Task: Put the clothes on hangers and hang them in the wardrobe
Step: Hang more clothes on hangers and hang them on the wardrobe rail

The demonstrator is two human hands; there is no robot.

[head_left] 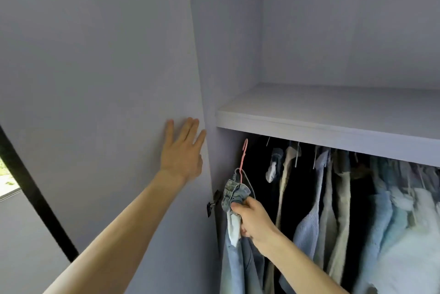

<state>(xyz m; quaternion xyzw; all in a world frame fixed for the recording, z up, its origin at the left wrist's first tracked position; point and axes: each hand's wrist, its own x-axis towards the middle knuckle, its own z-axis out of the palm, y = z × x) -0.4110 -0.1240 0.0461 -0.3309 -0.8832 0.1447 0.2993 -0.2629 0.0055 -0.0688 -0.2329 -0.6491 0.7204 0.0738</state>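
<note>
My right hand (253, 221) grips the bunched waistband of light blue jeans (234, 258) that hang on a pink hanger (243, 159). The hanger's hook points up toward the dark space under the shelf, at the wardrobe's far left; the rail itself is hidden. My left hand (182, 151) lies flat with straight fingers against the pale wardrobe door (100, 79), near its edge.
Several garments (345, 210) in beige, blue and white hang to the right of the jeans. A white shelf (321, 115) spans the wardrobe above them. A black hinge (212, 203) sits on the door's inner edge. A dark window frame (35, 193) runs at the lower left.
</note>
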